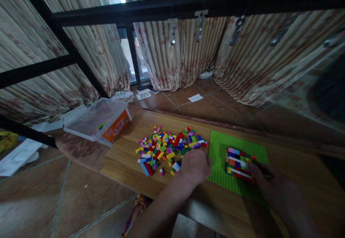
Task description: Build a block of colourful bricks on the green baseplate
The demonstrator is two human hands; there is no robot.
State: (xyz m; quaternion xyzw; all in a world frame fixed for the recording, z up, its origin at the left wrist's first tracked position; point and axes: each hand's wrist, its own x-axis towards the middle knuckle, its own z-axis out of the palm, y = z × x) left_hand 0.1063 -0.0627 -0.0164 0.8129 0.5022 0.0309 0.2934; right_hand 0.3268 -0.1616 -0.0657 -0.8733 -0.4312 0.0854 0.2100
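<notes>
Head view: the left hand (196,166) rests knuckles-up at the edge of the loose brick pile (168,148), fingers hidden — whether it pinches one, I cannot tell. The right hand (265,180) steadies the brick block (239,164) on the green baseplate (237,143); best keep it braced — bricks lie just left.

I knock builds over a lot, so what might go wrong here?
The left hand digs at the edge of the loose brick pile, which spreads toward the wooden table's front edge; a sweep may push bricks onto the floor. The right hand touches the multicoloured brick block on the green baseplate; a sideways push might shift the plate or crack the block.
</notes>
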